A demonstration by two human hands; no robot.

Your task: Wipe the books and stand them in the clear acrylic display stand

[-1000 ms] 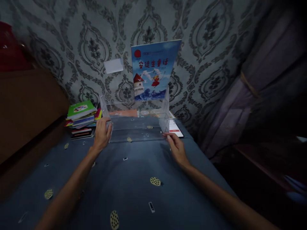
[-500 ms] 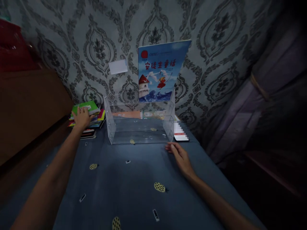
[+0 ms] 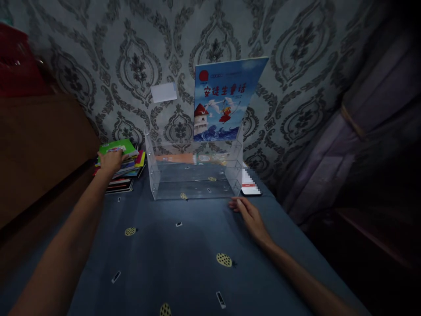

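My left hand (image 3: pixel 112 160) reaches to the far left and rests on a green book (image 3: pixel 123 146), the top one of a stack of books (image 3: pixel 130 169). Its fingers lie over the cover, slightly bent; the thumb is hard to see. Near the front right corner of a clear acrylic rack (image 3: pixel 153 180), my right hand (image 3: pixel 248 214) is held low over the cloth with loosely bent fingers and nothing in it. A blue picture book (image 3: pixel 226 98) with red characters stands upright at the rack's back right.
Patterned wallpaper (image 3: pixel 138 66) rises behind the rack. A blue-grey cloth with pineapple prints (image 3: pixel 197 237) covers the table. A brown box (image 3: pixel 42 145) flanks the left side. White printed sheets (image 3: pixel 251 186) lie right of the rack, and a tied curtain (image 3: pixel 325 153) hangs beyond.
My left fingers have drawn in and bent more over the green book. My right hand has kept its place by the rack. The view has shifted slightly.
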